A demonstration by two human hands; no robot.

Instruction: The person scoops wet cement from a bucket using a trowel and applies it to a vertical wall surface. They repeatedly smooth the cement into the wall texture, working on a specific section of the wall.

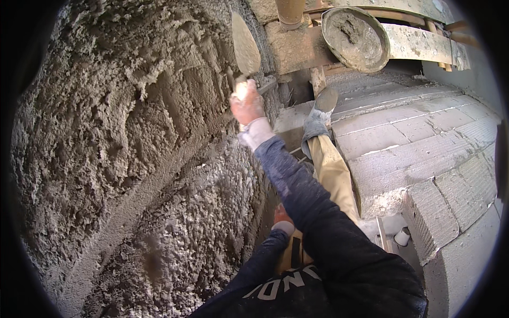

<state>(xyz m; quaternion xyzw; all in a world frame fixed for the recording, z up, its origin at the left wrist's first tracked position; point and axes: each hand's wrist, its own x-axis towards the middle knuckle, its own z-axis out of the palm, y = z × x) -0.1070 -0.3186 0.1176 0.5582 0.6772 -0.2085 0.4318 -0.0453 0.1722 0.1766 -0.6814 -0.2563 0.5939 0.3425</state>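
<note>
My right hand (pixel 247 106), in an orange work glove with a pale cuff, is stretched forward and closed round the handle of a pointed trowel (pixel 245 46). The trowel's blade is coated in grey mortar and points away from me, close beside the rough mortar-covered wall (pixel 122 85). Low down near my waist is my left hand (pixel 282 213), also gloved in orange. Part of it sits behind my right arm and its fingers cannot be made out.
A bucket (pixel 355 40) of wet mortar stands at the far right on mortar-splashed planks (pixel 419 45). Blockwork (pixel 403 127) rises along the right side. A smoother mortar strip (pixel 132 204) crosses the wall. A small white cup-like object (pixel 402 237) lies by the blocks at lower right.
</note>
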